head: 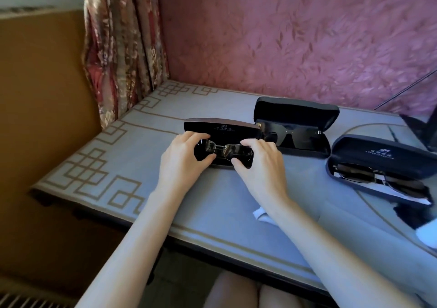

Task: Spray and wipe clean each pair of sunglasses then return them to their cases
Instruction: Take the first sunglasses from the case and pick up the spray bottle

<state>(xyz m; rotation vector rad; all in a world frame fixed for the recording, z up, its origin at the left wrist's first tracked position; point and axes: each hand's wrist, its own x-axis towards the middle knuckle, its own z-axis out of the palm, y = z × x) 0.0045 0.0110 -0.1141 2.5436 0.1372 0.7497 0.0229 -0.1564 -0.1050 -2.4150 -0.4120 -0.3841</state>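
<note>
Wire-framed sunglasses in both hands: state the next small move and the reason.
Likely lift the thin metal-framed dark sunglasses clear of the open black hard case, toward the white cloth on the table. Left hand and right hand each pinch a lens rim over that case; whether this pair is already wiped cannot be told.
</note>
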